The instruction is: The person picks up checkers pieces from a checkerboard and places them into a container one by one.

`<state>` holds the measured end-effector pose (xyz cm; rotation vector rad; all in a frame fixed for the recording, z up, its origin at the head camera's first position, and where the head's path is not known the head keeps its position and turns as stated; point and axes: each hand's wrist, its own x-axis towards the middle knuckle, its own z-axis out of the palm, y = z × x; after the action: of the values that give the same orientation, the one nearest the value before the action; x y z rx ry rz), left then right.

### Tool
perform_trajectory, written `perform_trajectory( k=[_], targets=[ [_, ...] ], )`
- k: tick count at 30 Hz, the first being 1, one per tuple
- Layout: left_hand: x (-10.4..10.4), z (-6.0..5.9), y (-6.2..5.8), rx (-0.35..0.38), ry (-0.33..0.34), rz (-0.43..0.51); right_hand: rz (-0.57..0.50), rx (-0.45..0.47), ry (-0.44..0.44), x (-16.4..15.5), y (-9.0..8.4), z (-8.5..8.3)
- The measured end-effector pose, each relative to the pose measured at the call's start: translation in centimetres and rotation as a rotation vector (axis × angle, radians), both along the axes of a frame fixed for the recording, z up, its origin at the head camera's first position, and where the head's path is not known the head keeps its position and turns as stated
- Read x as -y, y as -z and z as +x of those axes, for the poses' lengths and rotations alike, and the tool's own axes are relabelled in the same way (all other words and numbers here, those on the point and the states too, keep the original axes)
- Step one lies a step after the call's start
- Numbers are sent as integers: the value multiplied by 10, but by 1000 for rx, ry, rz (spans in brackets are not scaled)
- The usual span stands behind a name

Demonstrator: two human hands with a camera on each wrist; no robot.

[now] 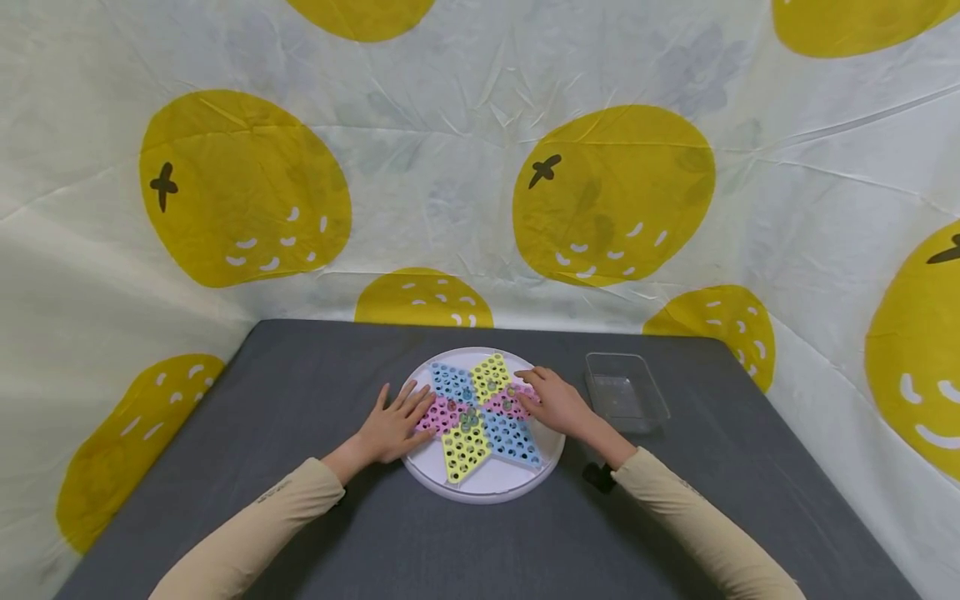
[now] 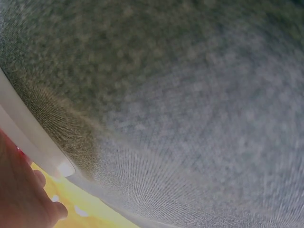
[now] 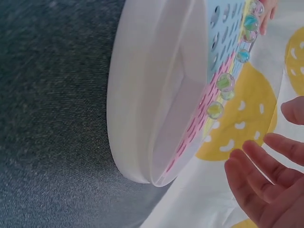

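The round white board [image 1: 487, 487] lies mid-table [image 1: 300, 467], its star of blue, yellow and pink holes facing up, with several glass marbles [image 1: 471, 417] sitting near the centre. The left hand [image 1: 393, 425] rests flat on the board's left side, fingers straight. The right hand [image 1: 555, 402] lies over the right side, fingers loosely spread, holding nothing. Just right stands 1 clear tray [image 1: 626, 392]; its contents cannot be made out.
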<state>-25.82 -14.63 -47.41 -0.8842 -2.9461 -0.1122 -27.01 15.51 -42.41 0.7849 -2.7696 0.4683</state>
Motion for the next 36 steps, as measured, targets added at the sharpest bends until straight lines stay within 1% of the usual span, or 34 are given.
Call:
perform_trajectory(
  k=[3, 7, 13, 19, 23, 27, 31, 36],
  targets=[
    [0, 0, 0, 4, -4, -10, -55, 42, -26, 0, -2, -3],
    [0, 0, -2, 21, -10, -23, -121, 122, -46, -1, -3, -7],
    [-1, 0, 0, 30, -10, -12, -180, 223, -42, -4, -2, -14],
    [-1, -2, 3, 37, -14, -4, -218, 284, -35, -6, 3, -21],
    [-1, -2, 3, 48, -17, -15, -236, 338, -42, -6, 5, -24],
    [-1, 0, 1, 53, -18, -28, -253, 407, -35, -5, 8, -28],
    [-2, 1, -2, 48, -17, -21, -281, 460, -18, -4, 11, -33],
    [-2, 1, -2, 37, -16, -22, -314, 528, 26, -1, 15, -38]
  ],
)
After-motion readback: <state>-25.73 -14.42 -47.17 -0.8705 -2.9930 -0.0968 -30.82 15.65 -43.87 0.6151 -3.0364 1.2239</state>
